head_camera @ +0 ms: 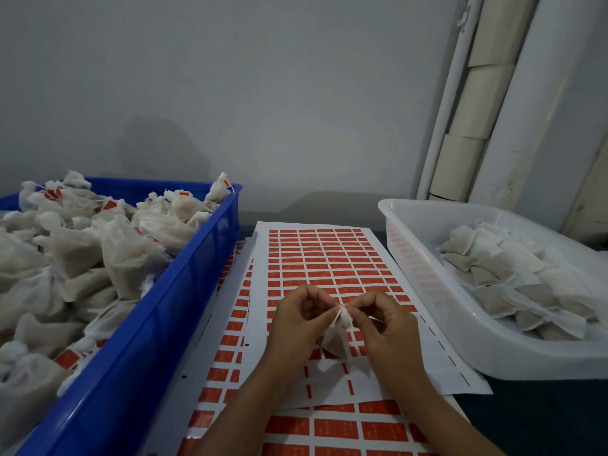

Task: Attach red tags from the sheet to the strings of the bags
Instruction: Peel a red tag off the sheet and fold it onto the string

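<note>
A small white bag (335, 340) hangs between my hands above the sheet of red tags (329, 258). My left hand (296, 320) pinches the bag's white string at its gathered top. My right hand (381, 320) pinches the same top from the other side, fingers curled. The sheet's near rows are bare white backing; red tags fill the far rows. More tag sheets (335, 429) lie underneath, toward me.
A blue crate (184, 291) on the left is heaped with tagged white bags (98, 245). A clear plastic tray (437, 291) on the right holds untagged bags (513, 274). Cardboard rolls (477, 103) lean in the back right corner.
</note>
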Tool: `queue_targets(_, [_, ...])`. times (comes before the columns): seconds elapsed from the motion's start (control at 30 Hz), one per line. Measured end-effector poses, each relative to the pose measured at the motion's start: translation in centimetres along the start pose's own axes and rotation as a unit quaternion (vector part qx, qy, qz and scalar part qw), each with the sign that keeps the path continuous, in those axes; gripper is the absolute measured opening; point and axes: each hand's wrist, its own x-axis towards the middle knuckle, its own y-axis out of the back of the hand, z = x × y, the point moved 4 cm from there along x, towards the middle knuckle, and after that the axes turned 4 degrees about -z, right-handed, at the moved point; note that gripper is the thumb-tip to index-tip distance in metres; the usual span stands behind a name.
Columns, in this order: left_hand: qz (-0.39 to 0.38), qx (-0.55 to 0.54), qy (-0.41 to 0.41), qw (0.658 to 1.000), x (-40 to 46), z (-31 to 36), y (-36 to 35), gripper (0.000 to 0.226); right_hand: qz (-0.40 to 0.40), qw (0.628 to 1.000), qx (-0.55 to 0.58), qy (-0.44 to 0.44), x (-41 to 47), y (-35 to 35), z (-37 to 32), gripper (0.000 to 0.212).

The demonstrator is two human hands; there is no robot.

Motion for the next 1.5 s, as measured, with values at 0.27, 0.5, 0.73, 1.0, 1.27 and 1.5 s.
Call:
queue_targets(0.27, [0.014, -0.005, 0.007, 1.0, -0.1, 0.0, 0.0, 0.01, -0.014, 0.998, 0.061, -0.014, 0.0, -0.1, -0.1, 0.018])
queue_targets(0.5, [0.004, -0.004, 0.014, 1.0, -0.2, -0.2, 0.0, 0.008, -0.009, 0.999, 0.04, 0.025, -0.1, 0.1, -0.2, 0.022])
queue_targets(0.73, [-0.013, -0.012, 0.017, 1.0, -0.1, -0.4, -0.1, 0.012, -0.005, 0.998, -0.033, 0.056, 0.1, 0.0, -0.1, 0.015])
queue_targets(1.0, [-0.001, -0.034, 0.017, 0.999, 0.0, -0.5, -0.3, 0.012, 0.018, 1.0, 0.013, -0.005, -0.1, -0.7, 0.4, 0.021])
queue_targets(1.27, [-0.075, -0.064, 0.023, 0.995, -0.2, -0.4, -0.8, 0.016, 0.027, 1.0, 0.01, 0.003, 0.0, -0.3, 0.3, 0.021])
queue_targets(1.5, [-0.102, -0.042, 0.006, 0.994, -0.2, -0.2, -1.0, 0.023, 0.004, 0.998, 0.055, -0.009, 0.2, -0.3, 0.4, 0.019])
